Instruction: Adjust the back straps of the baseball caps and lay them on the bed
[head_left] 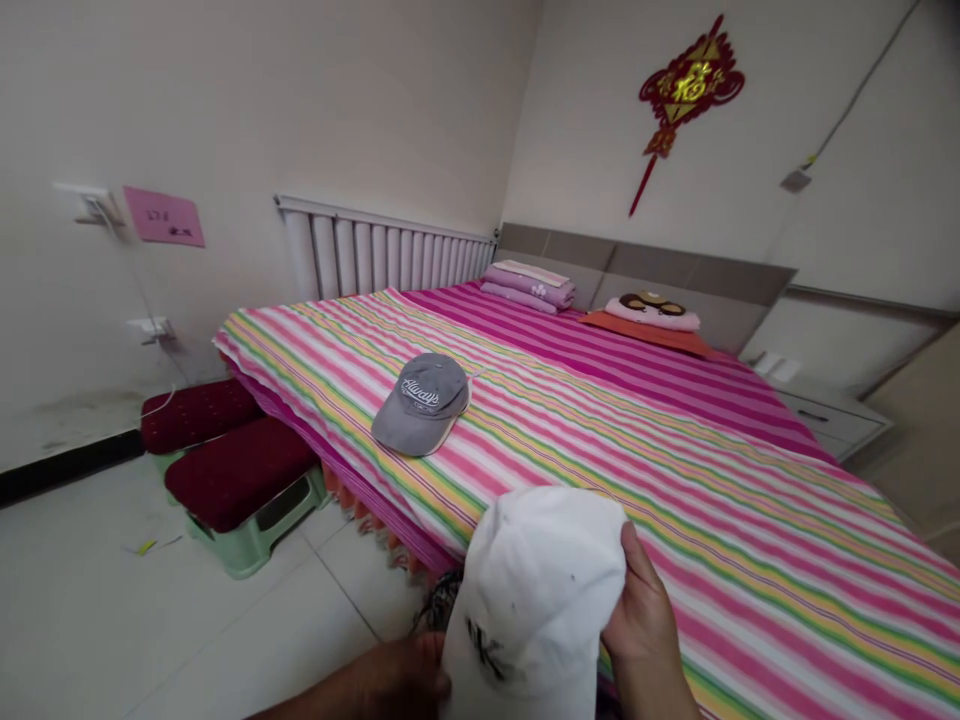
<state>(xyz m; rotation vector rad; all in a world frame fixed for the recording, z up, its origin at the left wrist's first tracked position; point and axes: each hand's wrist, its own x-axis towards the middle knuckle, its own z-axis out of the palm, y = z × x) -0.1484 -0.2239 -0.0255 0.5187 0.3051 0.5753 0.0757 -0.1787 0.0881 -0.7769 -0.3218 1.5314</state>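
A white baseball cap (544, 580) with dark lettering is held up over the bed's near edge, its brim pointing down toward me. My right hand (643, 615) grips its right side, the thumb along the edge and the other fingers hidden behind or inside the cap. At the lower left, my left hand (409, 675) is closed at the cap's left edge by the brim, in shadow. A grey baseball cap (421, 400) with white "Always" lettering rests on the striped bedspread, farther off and to the left.
The bed (600, 440) carries folded purple bedding (529, 288) and a pink pillow (651, 312) near the headboard (645, 270). Two stools with dark red covers (240, 475) stand on the tiled floor at left. A radiator (382, 245) lines the wall; a white nightstand (832, 415) is at right.
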